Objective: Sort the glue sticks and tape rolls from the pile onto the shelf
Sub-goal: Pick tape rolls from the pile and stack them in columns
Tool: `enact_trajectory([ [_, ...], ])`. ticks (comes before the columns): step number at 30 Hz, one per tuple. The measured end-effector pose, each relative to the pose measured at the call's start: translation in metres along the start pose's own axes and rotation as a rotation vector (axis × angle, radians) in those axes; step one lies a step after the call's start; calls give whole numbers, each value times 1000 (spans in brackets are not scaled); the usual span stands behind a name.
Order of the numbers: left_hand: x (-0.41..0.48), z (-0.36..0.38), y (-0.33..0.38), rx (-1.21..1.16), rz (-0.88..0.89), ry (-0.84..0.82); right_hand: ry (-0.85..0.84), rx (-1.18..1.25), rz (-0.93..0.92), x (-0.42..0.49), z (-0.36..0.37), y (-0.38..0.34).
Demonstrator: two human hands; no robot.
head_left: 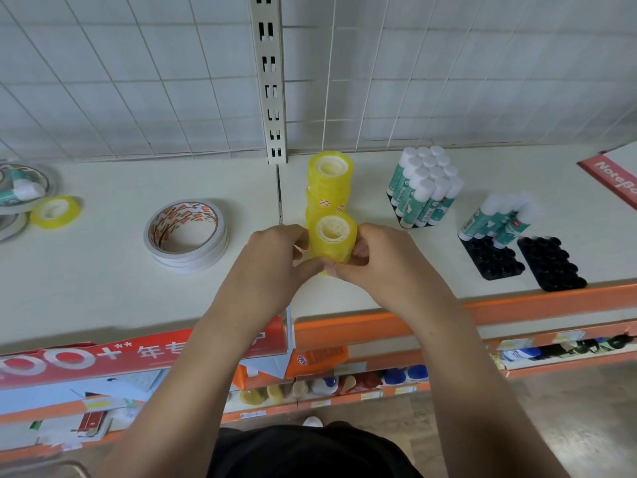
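Note:
A stack of yellow tape rolls (332, 241) stands on the cream shelf (103, 291) in the middle. My left hand (272, 260) grips its left side and my right hand (375, 260) grips its right side, thumbs meeting at the front. Behind it rises a taller stack of yellow rolls (330, 182). White double-sided tape rolls (186, 234) lie stacked to the left. A full tray of glue sticks (422, 188) stands to the right, with a part-filled black tray (493, 232) beyond it.
An empty black tray (551, 263) lies at the front right. At the far left sit a loose yellow roll (55, 212) and a pile of tape with a glue stick (20, 193). A red notebook (617, 182) is at the right edge. Wire grid backs the shelf.

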State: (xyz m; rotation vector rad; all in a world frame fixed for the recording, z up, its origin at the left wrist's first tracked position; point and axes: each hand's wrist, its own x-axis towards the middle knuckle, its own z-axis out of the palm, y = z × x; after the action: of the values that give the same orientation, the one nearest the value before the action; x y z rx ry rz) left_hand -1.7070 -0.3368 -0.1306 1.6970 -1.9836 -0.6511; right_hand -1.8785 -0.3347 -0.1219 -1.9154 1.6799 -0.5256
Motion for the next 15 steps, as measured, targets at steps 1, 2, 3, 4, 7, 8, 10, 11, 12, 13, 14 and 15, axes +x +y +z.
enact_trajectory([
  [1, -2, 1, -1, -11, 4, -1, 5, -7, 6, -3, 0, 0],
  [2, -3, 1, -1, -18, 8, -1, 9, -31, 17, -7, 0, -1],
  [3, -5, 1, -2, -17, 9, -1, 14, -65, 34, -12, 0, 0],
  [4, -8, 1, -2, -7, 6, 3, 23, -96, 56, -18, -1, 0],
  [7, -18, -6, -6, 38, 2, 51, 54, -114, 73, -36, -4, -7],
  [8, -22, -11, -8, 44, 3, 75, 43, -109, 57, -41, -4, -14],
  [10, -31, -24, -14, 79, 7, 119, 6, -108, -1, -47, 2, -32],
  [11, -36, -31, -18, 115, 9, 140, -9, -116, -41, -47, 6, -43],
  [12, -42, -39, -23, 164, 7, 165, -22, -129, -81, -45, 13, -55],
  [13, -48, -48, -29, 223, -4, 192, -37, -142, -118, -43, 20, -66],
  [14, -55, -56, -37, 283, -23, 219, -54, -157, -154, -40, 27, -78],
  [15, -61, -65, -47, 331, -45, 238, -70, -173, -190, -37, 35, -89],
])
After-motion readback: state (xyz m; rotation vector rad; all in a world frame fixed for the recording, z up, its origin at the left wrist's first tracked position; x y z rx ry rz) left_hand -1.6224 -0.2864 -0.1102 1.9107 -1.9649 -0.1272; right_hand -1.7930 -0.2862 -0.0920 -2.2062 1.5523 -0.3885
